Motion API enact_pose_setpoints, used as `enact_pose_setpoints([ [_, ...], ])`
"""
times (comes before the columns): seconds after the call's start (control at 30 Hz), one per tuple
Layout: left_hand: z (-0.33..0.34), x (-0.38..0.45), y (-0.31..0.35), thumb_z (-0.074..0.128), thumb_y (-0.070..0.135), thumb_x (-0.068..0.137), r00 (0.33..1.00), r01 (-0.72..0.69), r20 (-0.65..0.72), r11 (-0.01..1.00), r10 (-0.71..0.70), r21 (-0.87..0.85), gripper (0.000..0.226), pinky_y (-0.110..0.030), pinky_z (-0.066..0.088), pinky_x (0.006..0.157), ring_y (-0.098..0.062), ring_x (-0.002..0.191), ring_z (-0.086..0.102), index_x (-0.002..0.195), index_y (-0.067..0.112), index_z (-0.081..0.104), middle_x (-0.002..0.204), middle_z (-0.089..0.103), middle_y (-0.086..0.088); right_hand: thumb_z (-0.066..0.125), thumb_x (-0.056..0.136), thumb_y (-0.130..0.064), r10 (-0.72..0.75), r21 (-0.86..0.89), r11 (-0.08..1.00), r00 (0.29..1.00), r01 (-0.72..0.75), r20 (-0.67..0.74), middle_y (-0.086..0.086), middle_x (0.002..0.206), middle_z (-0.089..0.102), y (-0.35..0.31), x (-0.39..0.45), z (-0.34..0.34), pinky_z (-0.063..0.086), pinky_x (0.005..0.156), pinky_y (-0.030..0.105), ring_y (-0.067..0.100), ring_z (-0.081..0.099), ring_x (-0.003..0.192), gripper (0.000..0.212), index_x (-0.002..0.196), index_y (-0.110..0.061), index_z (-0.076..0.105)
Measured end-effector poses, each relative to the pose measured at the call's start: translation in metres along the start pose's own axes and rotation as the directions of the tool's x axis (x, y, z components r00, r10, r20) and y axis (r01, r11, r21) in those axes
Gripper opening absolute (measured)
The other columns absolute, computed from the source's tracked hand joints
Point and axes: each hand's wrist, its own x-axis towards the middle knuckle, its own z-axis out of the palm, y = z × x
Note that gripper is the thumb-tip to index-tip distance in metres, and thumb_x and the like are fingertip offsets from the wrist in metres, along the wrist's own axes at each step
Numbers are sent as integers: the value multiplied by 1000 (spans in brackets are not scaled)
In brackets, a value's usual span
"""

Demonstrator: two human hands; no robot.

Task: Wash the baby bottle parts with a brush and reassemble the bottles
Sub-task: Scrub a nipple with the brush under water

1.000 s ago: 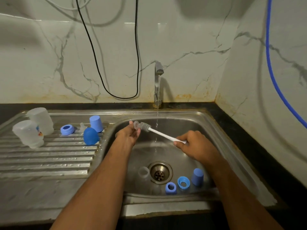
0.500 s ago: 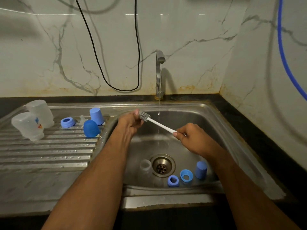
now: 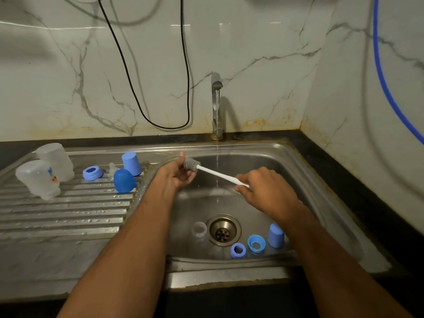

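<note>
Over the sink [image 3: 321, 184], the right hand [image 3: 263, 191] has its grip curled round the white bottle brush [image 3: 218, 173] handle. The left hand [image 3: 176, 175], at the basin's 10 o'clock, has its grip curled round something small at the bristle head; what it is cannot be told. Blue bottle rings [image 3: 256, 242] lie at 5 o'clock of the drain [image 3: 223, 229].

A white-handled brush with a grey bristle head [image 3: 192, 164] lies over the silvery steel sink [image 3: 305, 171]. Blue plastic caps and rings [image 3: 276, 235] sit beside frosted clear bottles [image 3: 39, 179]. White marble wall tiles [image 3: 263, 53] show grey veins and orange stains.
</note>
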Motion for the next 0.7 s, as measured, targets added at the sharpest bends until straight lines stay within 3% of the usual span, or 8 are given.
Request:
enact_pose_setpoints([
  [0.1, 9, -4, 4, 61, 25, 98, 993, -87, 67, 993, 92, -82, 20, -37, 61, 69, -21, 74, 72, 94, 6, 62, 74, 73, -12, 57, 102, -37, 132, 413, 896, 987, -159, 94, -4, 74, 61, -10, -2, 2, 38, 51, 21, 5, 53, 58, 24, 117, -23, 70],
  [0.2, 18, -12, 6, 57, 19, 100, 972, -108, 174, 959, 158, -263, 17, -43, 59, 81, -22, 79, 75, 98, 4, 65, 86, 74, -14, 56, 103, -36, 231, 769, 381, 858, -514, 459, 0, 61, 49, -15, -4, -5, 29, 38, 21, 8, 37, 44, 25, 109, -17, 71],
  [0.27, 16, -11, 8, 58, 18, 99, 961, -75, 226, 938, 158, -338, 19, -48, 56, 90, -25, 96, 72, 102, 1, 68, 98, 74, -16, 57, 103, -35, 191, 781, 259, 822, -569, 536, 1, 60, 46, -11, -5, -11, 25, 38, 20, 8, 33, 43, 25, 109, -16, 72],
  [0.3, 14, -10, 7, 58, 18, 100, 962, -58, 234, 946, 138, -319, 20, -48, 57, 90, -26, 99, 71, 103, 1, 68, 100, 74, -17, 58, 102, -35, 201, 783, 293, 836, -549, 511, 0, 59, 48, -9, -5, -11, 26, 38, 20, 8, 34, 43, 25, 109, -16, 73],
  [0.37, 11, -5, 3, 56, 20, 101, 985, -33, 166, 991, 54, -131, 20, -45, 63, 78, -27, 97, 70, 103, 4, 66, 100, 73, -17, 59, 101, -36, 261, 674, 612, 910, -413, 321, -3, 63, 58, -6, -5, -6, 38, 42, 23, 9, 47, 46, 25, 110, -18, 75],
  [0.47, 5, 1, -6, 64, 36, 96, 1000, 17, -11, 1000, -16, 20, 30, -41, 58, 74, -27, 102, 67, 105, 8, 64, 104, 71, -12, 56, 101, -42, 131, 114, 985, 991, -133, 25, -7, 72, 60, -3, -7, 3, 47, 58, 28, 9, 59, 65, 25, 108, -25, 72],
  [0.57, 5, 2, -3, 68, 38, 93, 1000, -8, 5, 1000, 8, 21, 31, -35, 62, 63, -22, 93, 69, 99, 7, 64, 97, 72, -11, 51, 104, -40, 40, 67, 997, 999, -39, -5, -8, 71, 53, -8, -5, 1, 40, 57, 24, 7, 54, 64, 25, 109, -23, 68],
  [0.7, 11, 0, 1, 59, 20, 100, 992, -86, 80, 991, 95, -106, 20, -35, 62, 57, -21, 60, 73, 92, 2, 61, 76, 72, -14, 53, 104, -37, 202, 580, 759, 954, -296, 222, -3, 68, 57, -15, -3, 1, 37, 45, 21, 6, 47, 51, 24, 106, -20, 69],
])
